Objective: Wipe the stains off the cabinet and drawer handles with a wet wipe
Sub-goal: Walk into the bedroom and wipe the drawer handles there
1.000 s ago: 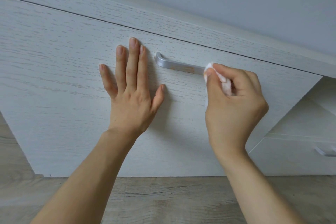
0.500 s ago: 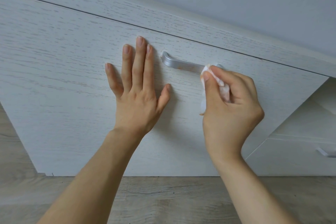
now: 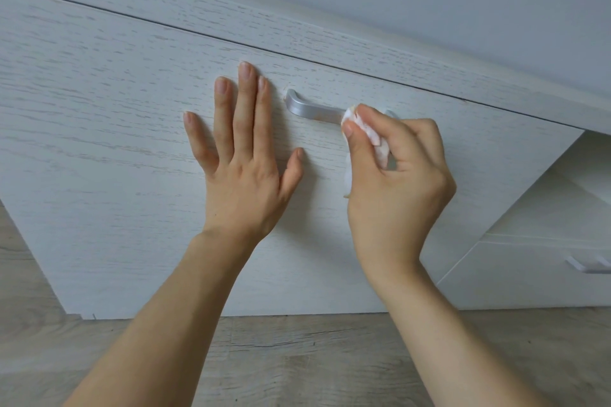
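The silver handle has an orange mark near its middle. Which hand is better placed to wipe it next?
The right hand. It holds the wet wipe against the silver handle, just right of the orange mark. The left hand lies flat on the drawer front, empty.

Silver bar handle (image 3: 310, 111) on white wood-grain drawer front (image 3: 115, 116), mounted level with the front's top edge; faint brownish mark near mid-bar. My right fingers (image 3: 350, 129) pinch a crumpled white wet wipe (image 3: 373, 139) against the bar's right end. Second handle (image 3: 588, 264) lower right, well apart.
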### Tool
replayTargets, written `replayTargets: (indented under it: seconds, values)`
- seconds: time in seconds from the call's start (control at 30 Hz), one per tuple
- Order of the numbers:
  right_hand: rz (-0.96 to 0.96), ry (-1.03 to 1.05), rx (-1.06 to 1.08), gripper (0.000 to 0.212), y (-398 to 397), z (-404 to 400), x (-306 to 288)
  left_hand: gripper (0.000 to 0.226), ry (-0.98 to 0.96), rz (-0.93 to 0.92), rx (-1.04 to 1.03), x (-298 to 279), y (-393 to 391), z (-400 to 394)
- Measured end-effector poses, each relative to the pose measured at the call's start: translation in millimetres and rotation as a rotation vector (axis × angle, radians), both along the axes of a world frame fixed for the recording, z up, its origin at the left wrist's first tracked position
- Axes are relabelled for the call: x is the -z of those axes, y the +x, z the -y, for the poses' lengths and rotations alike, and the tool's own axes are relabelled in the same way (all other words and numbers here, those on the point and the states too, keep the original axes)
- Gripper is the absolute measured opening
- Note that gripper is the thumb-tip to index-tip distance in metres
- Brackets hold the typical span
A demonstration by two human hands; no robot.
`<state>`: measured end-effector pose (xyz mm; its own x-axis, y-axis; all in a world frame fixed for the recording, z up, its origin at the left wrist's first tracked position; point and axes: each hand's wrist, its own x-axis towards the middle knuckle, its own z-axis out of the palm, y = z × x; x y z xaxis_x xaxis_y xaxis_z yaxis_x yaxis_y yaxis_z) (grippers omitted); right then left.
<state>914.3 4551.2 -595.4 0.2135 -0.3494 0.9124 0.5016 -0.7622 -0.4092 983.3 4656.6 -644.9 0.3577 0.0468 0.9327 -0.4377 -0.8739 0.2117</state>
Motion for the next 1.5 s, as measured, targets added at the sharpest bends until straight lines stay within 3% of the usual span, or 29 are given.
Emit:
replayTargets:
  seconds: [0.13,0.47,0.57,0.7,0.83,1.0,1.23,1.5]
  values:
    - [0.015,0.032,0.011,0.017,2,3,-2,0.073,0.004,-0.008,0.008,0,-1,0]
    - [-0.030,-0.111,0.035,0.013,4,1,-1,0.073,-0.008,-0.018,0.018,1,-1,1]
    - [-0.025,-0.009,0.026,0.013,5,1,-2,0.073,-0.004,-0.019,0.018,1,-1,1]
    - [-0.027,-0.105,-0.006,0.013,3,2,-2,0.073,-0.006,-0.012,0.013,1,-1,1]
    - [0.014,-0.029,-0.004,0.016,2,7,2,0.072,0.009,-0.006,0.001,2,0,-1]
    - [0.011,-0.211,0.009,0.013,7,-2,1,0.073,-0.005,0.002,0.002,2,0,1]
    - [0.006,-0.211,0.022,0.011,6,-3,0,0.072,0.016,0.002,-0.005,2,-1,-1]
    - [-0.001,0.017,-0.027,0.014,2,-5,-1,0.073,0.032,-0.004,-0.014,2,-1,-3]
